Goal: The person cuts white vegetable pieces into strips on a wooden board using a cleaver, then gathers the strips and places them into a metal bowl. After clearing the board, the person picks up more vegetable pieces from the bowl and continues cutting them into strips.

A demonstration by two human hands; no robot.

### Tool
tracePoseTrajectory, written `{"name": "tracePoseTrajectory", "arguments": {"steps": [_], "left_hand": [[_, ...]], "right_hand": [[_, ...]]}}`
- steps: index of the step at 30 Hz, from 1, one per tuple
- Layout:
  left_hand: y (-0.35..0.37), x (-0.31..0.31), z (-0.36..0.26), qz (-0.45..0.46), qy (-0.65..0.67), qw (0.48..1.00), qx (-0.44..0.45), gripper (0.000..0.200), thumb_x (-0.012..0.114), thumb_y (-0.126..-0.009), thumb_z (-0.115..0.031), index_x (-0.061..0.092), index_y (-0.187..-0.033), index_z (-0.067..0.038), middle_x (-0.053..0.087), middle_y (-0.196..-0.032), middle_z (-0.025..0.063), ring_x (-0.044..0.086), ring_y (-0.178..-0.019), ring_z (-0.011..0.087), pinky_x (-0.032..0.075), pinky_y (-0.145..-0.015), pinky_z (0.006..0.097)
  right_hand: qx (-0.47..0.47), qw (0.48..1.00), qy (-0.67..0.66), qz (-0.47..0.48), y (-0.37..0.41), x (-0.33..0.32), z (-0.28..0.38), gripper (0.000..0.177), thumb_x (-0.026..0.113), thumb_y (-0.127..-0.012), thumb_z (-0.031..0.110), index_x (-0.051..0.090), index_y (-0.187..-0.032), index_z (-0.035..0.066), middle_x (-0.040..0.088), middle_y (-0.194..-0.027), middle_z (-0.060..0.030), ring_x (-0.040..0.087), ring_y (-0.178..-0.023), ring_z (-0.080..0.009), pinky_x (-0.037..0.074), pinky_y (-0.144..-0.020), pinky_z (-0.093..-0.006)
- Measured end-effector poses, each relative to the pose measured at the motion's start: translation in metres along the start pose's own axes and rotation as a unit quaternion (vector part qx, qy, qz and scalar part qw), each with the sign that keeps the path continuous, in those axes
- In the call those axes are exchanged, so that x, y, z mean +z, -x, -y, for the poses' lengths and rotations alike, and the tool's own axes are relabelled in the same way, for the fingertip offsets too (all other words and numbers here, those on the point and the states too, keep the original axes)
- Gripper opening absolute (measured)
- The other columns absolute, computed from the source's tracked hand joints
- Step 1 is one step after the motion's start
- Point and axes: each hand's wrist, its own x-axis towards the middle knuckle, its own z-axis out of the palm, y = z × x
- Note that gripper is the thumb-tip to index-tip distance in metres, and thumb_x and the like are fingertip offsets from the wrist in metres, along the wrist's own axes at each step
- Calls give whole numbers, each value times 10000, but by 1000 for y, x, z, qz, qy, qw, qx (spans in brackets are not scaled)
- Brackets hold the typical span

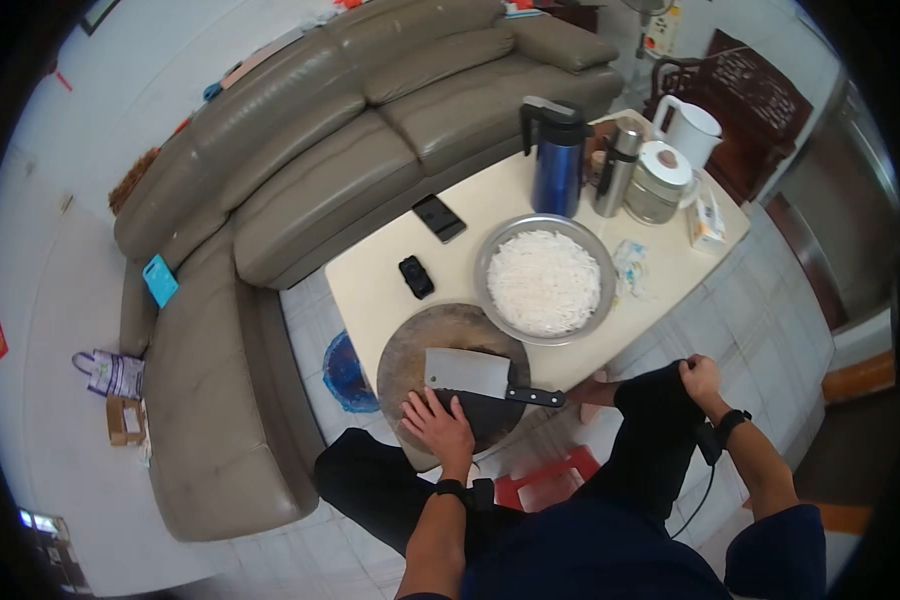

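Note:
My left hand (440, 429) lies with fingers spread on the near left part of a round wooden chopping board (402, 352), its fingertips just below a cleaver (468, 373). The cleaver rests flat on the board, blade to the left and black handle to the right, past the board's edge. My right hand (701, 381) is on my right knee, fingers curled against the dark trouser cloth. Behind the board stands a round metal tray (483, 292) full of white strips (543, 282).
The cream table (367, 290) also holds two black devices, a blue jug (558, 160), a steel flask (618, 168), a glass pot (656, 190), a white kettle (690, 133) and a tissue pack. A sofa (310, 190) stands behind; a red stool (547, 482) is below.

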Motion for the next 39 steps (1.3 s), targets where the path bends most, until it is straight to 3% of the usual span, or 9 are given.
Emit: {"name": "tracePoseTrajectory", "arguments": {"steps": [6,18,27,39], "left_hand": [[-2,-4,-4,18,14,1000,-22,509,519,-877,-333,424,-1282,-39,309,-1383,217,246,-1291,410,157,-1057,537],[1,-3,-4,3,8,1000,-1,505,518,-878,-331,431,-1279,-38,325,-1373,216,253,-1288,405,158,-1057,535],[-1,-1,-3,-18,15,1000,-5,519,536,-859,-330,432,-1273,-35,351,-1352,222,279,-1272,407,175,-1049,535],[0,-1,-1,-31,33,999,-8,514,520,-858,-336,451,-1262,-26,364,-1344,221,283,-1270,403,164,-1057,528]], "right_hand": [[29,999,3,19,-10,-3,8,274,575,-736,282,668,-802,33,644,-781,-180,618,-778,-355,486,-707,-424],[-40,998,-43,-8,-4,-1,0,265,568,-761,264,663,-830,26,639,-789,-191,618,-774,-354,481,-700,-420],[-36,995,-84,-35,0,6,-8,260,563,-773,237,655,-858,8,642,-807,-195,623,-783,-345,484,-714,-393],[-51,995,-18,-83,2,12,1,246,569,-759,256,667,-855,52,647,-820,-168,618,-789,-344,482,-717,-416]]}}
